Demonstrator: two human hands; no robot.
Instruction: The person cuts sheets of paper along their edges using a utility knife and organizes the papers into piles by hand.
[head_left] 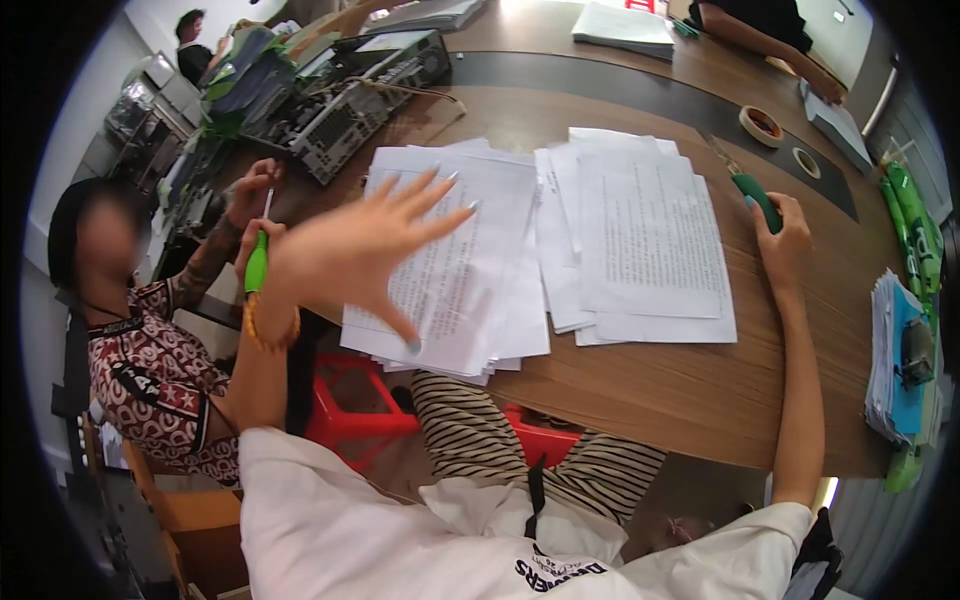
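My left hand [350, 255] hovers over the left pile of printed paper sheets [470, 270], its fingers spread wide and slightly blurred, holding nothing. On the tabletop at the right, my right hand [785, 240] is closed around a green-handled tool [757, 200]. A narrow metal end points away from me; its exact kind is unclear. Between my hands lies a second pile of printed sheets [655, 240], loosely fanned, with text on the top page.
At left a person [160, 350] holds a green-handled screwdriver [257, 265] near an opened computer case [350, 110]. Tape rolls [761, 126], more paper stacks [625, 28] and another person's arm [770, 45] are across the table [640, 385]. A clipped paper bundle [900, 360] stands right.
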